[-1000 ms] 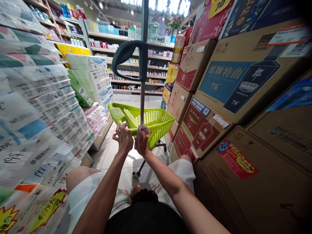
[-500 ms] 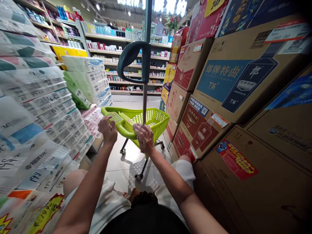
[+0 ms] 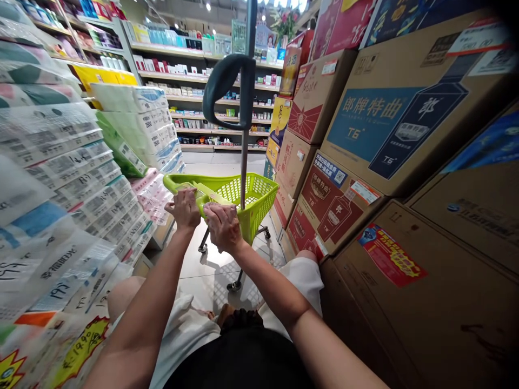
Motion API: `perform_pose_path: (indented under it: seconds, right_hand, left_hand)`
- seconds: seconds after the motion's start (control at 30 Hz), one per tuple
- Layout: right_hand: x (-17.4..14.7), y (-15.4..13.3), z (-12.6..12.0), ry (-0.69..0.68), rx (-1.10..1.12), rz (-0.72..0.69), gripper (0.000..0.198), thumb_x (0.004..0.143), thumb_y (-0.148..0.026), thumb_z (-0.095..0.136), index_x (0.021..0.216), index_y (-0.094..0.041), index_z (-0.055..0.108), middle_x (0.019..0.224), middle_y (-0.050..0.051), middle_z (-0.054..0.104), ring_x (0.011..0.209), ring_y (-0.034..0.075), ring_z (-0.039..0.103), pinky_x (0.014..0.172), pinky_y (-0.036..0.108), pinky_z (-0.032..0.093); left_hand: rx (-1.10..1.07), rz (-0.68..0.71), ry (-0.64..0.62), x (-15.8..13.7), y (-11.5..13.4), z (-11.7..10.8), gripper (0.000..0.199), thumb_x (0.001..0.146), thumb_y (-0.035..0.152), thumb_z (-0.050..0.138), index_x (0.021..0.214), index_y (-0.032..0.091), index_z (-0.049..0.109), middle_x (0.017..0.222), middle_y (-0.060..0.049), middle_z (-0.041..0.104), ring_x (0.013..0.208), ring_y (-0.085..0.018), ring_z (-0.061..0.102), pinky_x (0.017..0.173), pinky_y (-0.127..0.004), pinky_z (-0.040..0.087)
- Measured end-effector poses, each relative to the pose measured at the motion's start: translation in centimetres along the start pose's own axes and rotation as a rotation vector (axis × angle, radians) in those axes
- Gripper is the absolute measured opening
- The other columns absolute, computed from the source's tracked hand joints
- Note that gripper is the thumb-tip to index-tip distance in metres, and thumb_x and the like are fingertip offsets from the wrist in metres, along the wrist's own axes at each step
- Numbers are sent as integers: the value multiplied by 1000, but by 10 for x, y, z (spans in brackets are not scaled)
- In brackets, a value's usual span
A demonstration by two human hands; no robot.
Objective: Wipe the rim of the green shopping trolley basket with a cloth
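Observation:
A lime-green shopping cart (image 3: 259, 216) with a perforated basket stands on the floor in front of me. My left hand (image 3: 184, 208) is closed over the left part of its handle, fingers curled on top. Close beside it, my right hand (image 3: 222, 224) is wrapped over the handle's right part; a pale pinkish patch shows at its fingers, too unclear to name. A grey metal pole (image 3: 244, 162) rises in front of the basket's near side, bearing a dark loop-shaped grip (image 3: 210, 92). Neither hand touches that grip.
Stacked wrapped paper packs (image 3: 73, 156) line the left side. Piled cardboard boxes (image 3: 365, 124) form a wall close on the right. Tiled floor (image 3: 198, 159) runs between them to shelves of small goods (image 3: 190, 100) at the back.
My right hand has slid left along the handle, and my left hand has shifted slightly right, bringing them closer together. The cart sits slightly further left in view; the pole appears further right.

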State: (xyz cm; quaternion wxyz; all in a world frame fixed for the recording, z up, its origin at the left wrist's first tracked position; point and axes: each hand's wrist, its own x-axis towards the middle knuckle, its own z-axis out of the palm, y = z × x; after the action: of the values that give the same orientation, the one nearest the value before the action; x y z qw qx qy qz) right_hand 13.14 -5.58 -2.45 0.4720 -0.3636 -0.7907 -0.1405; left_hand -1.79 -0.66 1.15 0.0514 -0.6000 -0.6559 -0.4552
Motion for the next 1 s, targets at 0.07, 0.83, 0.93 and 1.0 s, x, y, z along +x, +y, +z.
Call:
perform_pose_path:
  seconds: [0.07,0.83,0.93,1.0]
  right_hand:
    - [-12,7,-5,-31,-4,-74,34,101,-25,46,131,-23,63,133,8,63,131,22,52,114,42,40]
    - [14,38,-3,-117,-182,199,45,104,-48,40,119,-16,68,99,13,70,97,26,67,91,47,51]
    - [43,53,3,-202,-140,387,53,105,-54,38,90,-17,72,67,6,62,72,21,66,76,40,52]
    - [35,52,7,-144,-184,405,51,104,-54,39,96,-16,72,76,9,66,78,22,66,80,43,52]
  left_hand:
    - [27,3,0,-2,4,-1,54,102,40,17,127,26,63,131,-13,64,125,-32,52,106,-57,25]
    - [163,99,-171,37,-35,-1,51,92,46,37,120,19,70,110,-16,68,114,-35,52,107,-51,33]
    - [209,100,-133,27,-22,0,51,92,49,37,118,22,71,109,-15,69,111,-36,52,102,-53,34]
    - [229,89,-91,20,-13,1,53,94,50,35,118,21,71,107,-15,69,109,-37,53,100,-54,35]
